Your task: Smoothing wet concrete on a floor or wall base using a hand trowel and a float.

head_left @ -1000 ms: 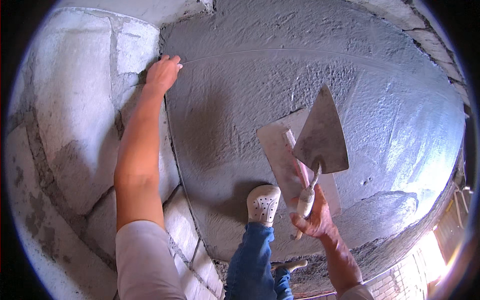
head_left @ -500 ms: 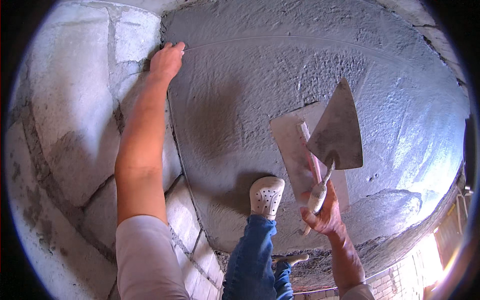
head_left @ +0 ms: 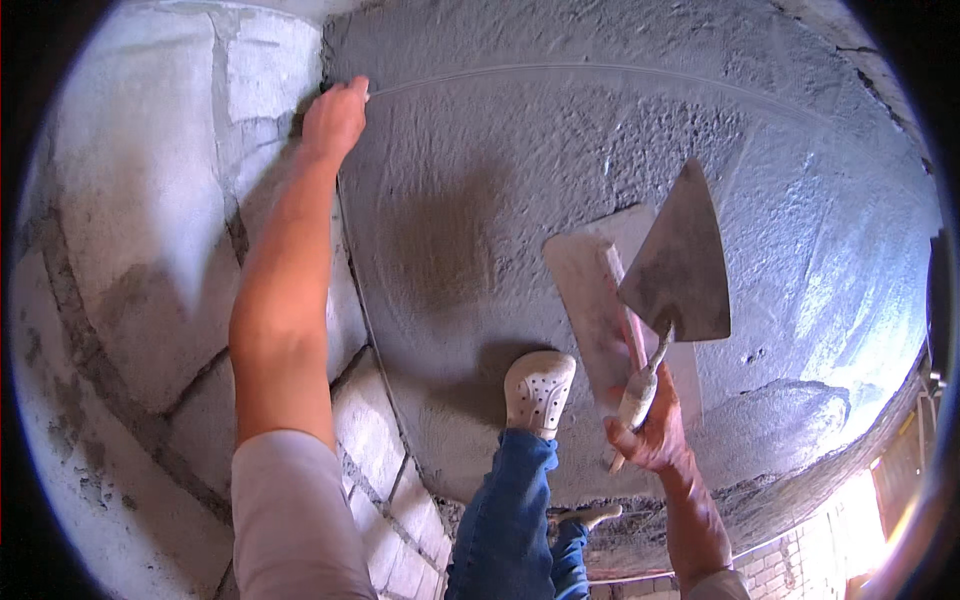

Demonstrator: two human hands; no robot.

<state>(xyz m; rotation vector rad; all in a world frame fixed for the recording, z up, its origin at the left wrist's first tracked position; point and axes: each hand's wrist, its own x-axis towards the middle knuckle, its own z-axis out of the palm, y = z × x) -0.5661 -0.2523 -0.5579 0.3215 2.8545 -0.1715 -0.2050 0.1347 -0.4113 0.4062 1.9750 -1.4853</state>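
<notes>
My left hand (head_left: 336, 120) is pinched shut on the end of a thin string (head_left: 540, 67), beside the block wall. From those fingers the string stretches across the grey cement surface (head_left: 430, 150) toward the far right, bowed by the lens. In my right hand (head_left: 655, 425) are two tools together. A pointed trowel (head_left: 685, 265) lies uppermost, its blade angled away from me and its worn handle under my thumb. Behind it is a flat rectangular plastering trowel (head_left: 580, 270) with a long pinkish handle, partly covered by the pointed blade and my fingers.
Pale blocks (head_left: 150, 190) with mortar joints line the left side. My foot in a white perforated clog (head_left: 538, 390) is on the cement; another shoe (head_left: 590, 516) shows lower down. A rough patch (head_left: 770, 420) lies right of my right hand, and brickwork (head_left: 780, 565) beyond the lower right edge.
The string sits slightly higher across the cement, and a faint line now shows alongside it. Both hands keep their holds; the right one with its tools has shifted very slightly right.
</notes>
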